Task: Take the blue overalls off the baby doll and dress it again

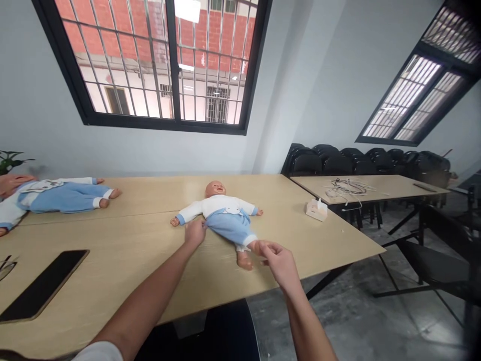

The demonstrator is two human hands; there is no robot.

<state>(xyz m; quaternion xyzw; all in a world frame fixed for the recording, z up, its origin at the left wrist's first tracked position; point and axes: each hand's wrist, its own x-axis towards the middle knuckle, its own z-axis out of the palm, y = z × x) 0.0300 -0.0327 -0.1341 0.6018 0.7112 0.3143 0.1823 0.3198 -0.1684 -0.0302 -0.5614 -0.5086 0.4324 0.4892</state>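
Note:
A baby doll [227, 218] in a white top and blue trousers lies on its back on the wooden table [131, 271], its head toward the wall and its feet toward me. My left hand [195, 232] is closed at the doll's hip, at the edge of the blue trousers; the fingertips are partly hidden. With the fingers of my right hand [278, 258] I grip one of the doll's feet, lifted slightly and crossing over the other leg. The other bare foot [245, 260] rests on the tabletop.
A second doll [63, 195] in similar clothes lies at the left. Nearer me are a dark phone-like slab [45, 283] and glasses [6, 268]. A tissue box [316, 209] stands at the right. Beyond it, cables [347, 188] lie on another table, with stacked black chairs [306, 163] behind.

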